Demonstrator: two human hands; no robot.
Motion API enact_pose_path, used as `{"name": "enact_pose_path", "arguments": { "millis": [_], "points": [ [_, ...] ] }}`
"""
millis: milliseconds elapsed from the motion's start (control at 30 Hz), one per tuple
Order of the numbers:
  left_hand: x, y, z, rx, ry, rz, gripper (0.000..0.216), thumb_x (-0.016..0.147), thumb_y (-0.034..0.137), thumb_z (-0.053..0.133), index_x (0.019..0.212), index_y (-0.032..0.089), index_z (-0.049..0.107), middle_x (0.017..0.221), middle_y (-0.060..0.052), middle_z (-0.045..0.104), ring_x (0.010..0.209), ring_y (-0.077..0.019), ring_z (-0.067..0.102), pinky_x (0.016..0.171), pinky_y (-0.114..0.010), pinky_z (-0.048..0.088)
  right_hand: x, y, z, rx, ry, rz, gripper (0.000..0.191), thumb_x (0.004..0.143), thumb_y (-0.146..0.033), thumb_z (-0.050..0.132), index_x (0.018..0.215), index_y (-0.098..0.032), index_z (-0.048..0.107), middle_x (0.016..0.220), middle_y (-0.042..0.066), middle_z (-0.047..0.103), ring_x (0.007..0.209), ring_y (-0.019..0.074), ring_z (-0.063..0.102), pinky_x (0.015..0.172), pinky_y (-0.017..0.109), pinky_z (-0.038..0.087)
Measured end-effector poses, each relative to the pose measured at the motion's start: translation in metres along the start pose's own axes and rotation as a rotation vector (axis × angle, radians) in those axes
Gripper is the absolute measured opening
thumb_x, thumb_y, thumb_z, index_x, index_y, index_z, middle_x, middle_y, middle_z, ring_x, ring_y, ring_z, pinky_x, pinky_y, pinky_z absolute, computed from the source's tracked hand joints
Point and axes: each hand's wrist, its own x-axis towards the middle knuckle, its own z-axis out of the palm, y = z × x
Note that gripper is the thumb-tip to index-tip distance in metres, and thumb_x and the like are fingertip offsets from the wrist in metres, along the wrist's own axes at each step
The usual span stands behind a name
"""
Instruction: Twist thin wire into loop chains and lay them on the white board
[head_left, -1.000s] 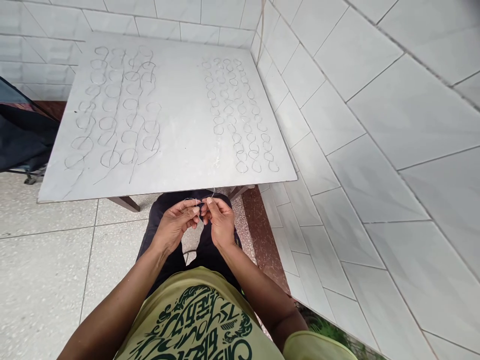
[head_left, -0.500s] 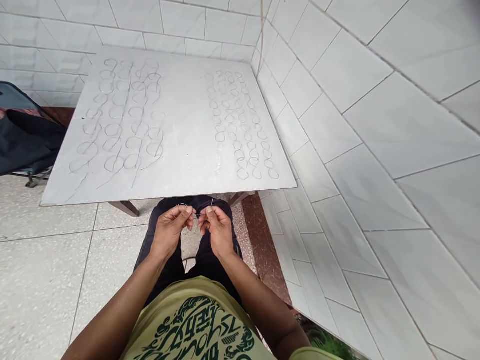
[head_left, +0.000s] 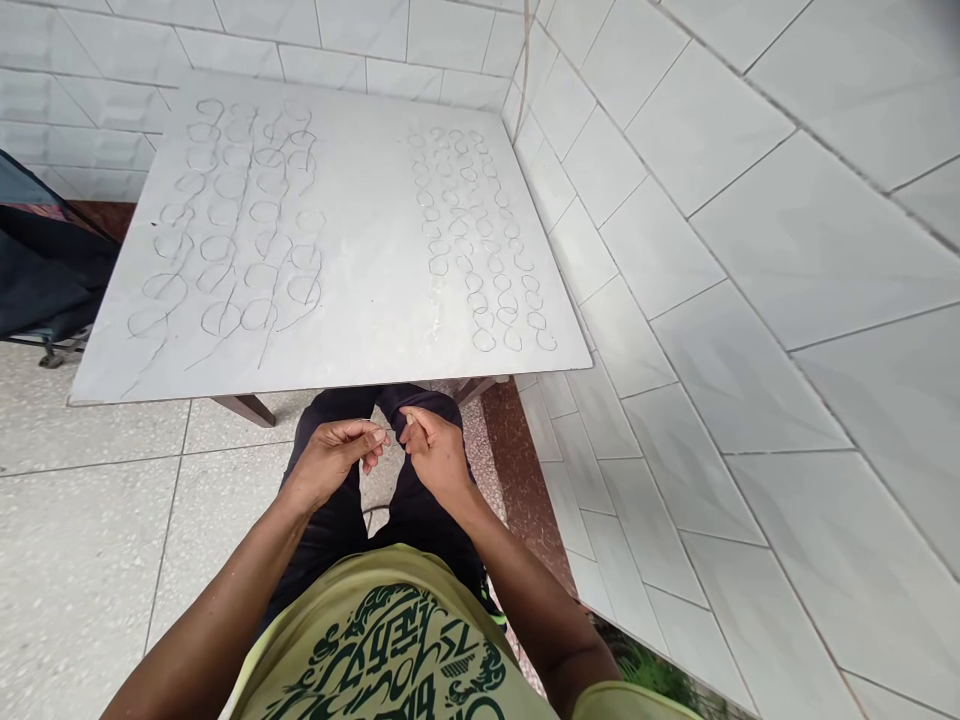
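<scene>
My left hand [head_left: 331, 459] and my right hand [head_left: 433, 455] are held close together above my lap, just in front of the near edge of the white table [head_left: 360, 330]. Both pinch a thin piece of wire [head_left: 391, 433] stretched between thumb and fingertips; it is barely visible. On the table lie several larger wire loops [head_left: 232, 230] in rows on the left and several smaller wire loops [head_left: 476, 230] in rows on the right.
A white tiled wall [head_left: 750, 250] runs along the right side and behind the table. A dark bag [head_left: 45, 270] sits on a low frame at the far left. The floor [head_left: 90, 560] is speckled tile, with a reddish strip by the wall.
My hands have dropped slightly and the fingertips have drawn the wire in; its upstanding ends, seen before above the fingers, no longer show. The view shifted a little.
</scene>
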Motion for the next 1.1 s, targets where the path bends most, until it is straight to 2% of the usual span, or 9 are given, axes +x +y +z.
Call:
{"name": "enact_pose_path", "arguments": {
  "millis": [133, 333, 400, 500, 600, 700, 867, 1000, 1100],
  "points": [
    [-0.001, -0.003, -0.001, 0.013, -0.030, -0.015, 0.027, 0.084, 0.043, 0.075, 0.079, 0.016, 0.076, 0.070, -0.004, 0.064, 0.060, -0.0135, 0.056, 0.054, -0.026, 0.045, 0.000, -0.002, -0.004, -0.153, -0.040, -0.099, 0.042, 0.089, -0.009, 0.044, 0.121, -0.017, 0.069, 0.089, 0.008, 0.072, 0.088, 0.0216, 0.066, 0.091, 0.036, 0.052],
    [-0.002, -0.007, 0.002, -0.073, -0.020, -0.061, 0.025, 0.080, 0.040, 0.079, 0.078, 0.015, 0.077, 0.068, -0.005, 0.065, 0.057, -0.0132, 0.056, 0.053, -0.026, 0.044, 0.000, -0.009, -0.008, -0.029, -0.040, 0.004, 0.033, 0.091, -0.016, 0.053, 0.117, -0.022, 0.072, 0.094, 0.009, 0.072, 0.092, 0.0244, 0.066, 0.095, 0.039, 0.050],
    [-0.002, -0.009, 0.007, -0.181, 0.044, -0.061, 0.025, 0.078, 0.040, 0.081, 0.082, 0.015, 0.079, 0.071, -0.006, 0.066, 0.059, -0.0129, 0.057, 0.055, -0.026, 0.045, -0.001, -0.009, -0.009, 0.070, -0.029, 0.073, 0.028, 0.094, -0.025, 0.057, 0.118, -0.024, 0.070, 0.092, 0.007, 0.072, 0.088, 0.0230, 0.067, 0.089, 0.037, 0.052],
    [-0.002, -0.010, 0.015, -0.334, 0.162, -0.047, 0.025, 0.078, 0.038, 0.082, 0.086, 0.015, 0.079, 0.074, -0.005, 0.065, 0.063, -0.0118, 0.057, 0.058, -0.025, 0.045, -0.004, -0.010, -0.004, 0.267, -0.021, 0.219, 0.030, 0.095, -0.040, 0.059, 0.119, -0.024, 0.064, 0.086, 0.004, 0.070, 0.074, 0.0194, 0.067, 0.065, 0.030, 0.052],
    [-0.001, -0.014, 0.022, -0.389, 0.221, -0.027, 0.023, 0.079, 0.036, 0.081, 0.087, 0.014, 0.079, 0.075, -0.004, 0.064, 0.065, -0.0106, 0.056, 0.061, -0.024, 0.044, -0.010, -0.012, 0.004, 0.457, -0.044, 0.312, 0.030, 0.097, -0.050, 0.054, 0.103, -0.023, 0.064, 0.080, 0.003, 0.068, 0.064, 0.0161, 0.064, 0.050, 0.025, 0.046],
    [-0.001, -0.018, 0.028, -0.401, 0.216, -0.010, 0.022, 0.081, 0.036, 0.079, 0.086, 0.015, 0.078, 0.076, -0.004, 0.064, 0.066, -0.0101, 0.055, 0.061, -0.023, 0.043, -0.014, -0.014, 0.011, 0.462, -0.047, 0.300, 0.033, 0.099, -0.050, 0.050, 0.087, -0.022, 0.061, 0.072, 0.000, 0.064, 0.055, 0.0124, 0.057, 0.049, 0.024, 0.043],
    [-0.005, -0.021, 0.034, -0.368, 0.241, 0.002, 0.023, 0.080, 0.038, 0.080, 0.089, 0.016, 0.079, 0.081, -0.004, 0.069, 0.070, -0.0117, 0.058, 0.064, -0.024, 0.044, -0.011, -0.016, 0.010, 0.441, -0.015, 0.293, 0.031, 0.098, -0.042, 0.051, 0.078, -0.021, 0.060, 0.065, -0.001, 0.061, 0.052, 0.0108, 0.052, 0.050, 0.024, 0.040],
    [-0.010, -0.019, 0.036, -0.184, 0.315, 0.024, 0.027, 0.080, 0.041, 0.080, 0.091, 0.017, 0.080, 0.089, -0.007, 0.075, 0.079, -0.0155, 0.063, 0.076, -0.028, 0.049, -0.009, -0.013, 0.008, 0.411, 0.024, 0.299, 0.027, 0.094, -0.037, 0.053, 0.074, -0.021, 0.060, 0.061, -0.003, 0.056, 0.053, 0.0112, 0.050, 0.052, 0.023, 0.038],
    [-0.015, -0.012, 0.034, -0.089, 0.322, 0.045, 0.035, 0.078, 0.041, 0.082, 0.106, 0.020, 0.079, 0.106, -0.009, 0.076, 0.098, -0.0196, 0.067, 0.089, -0.031, 0.050, -0.009, -0.008, 0.006, 0.259, 0.055, 0.244, 0.025, 0.091, -0.031, 0.053, 0.069, -0.021, 0.056, 0.060, -0.004, 0.050, 0.054, 0.0110, 0.044, 0.053, 0.024, 0.034]
  ]
}}
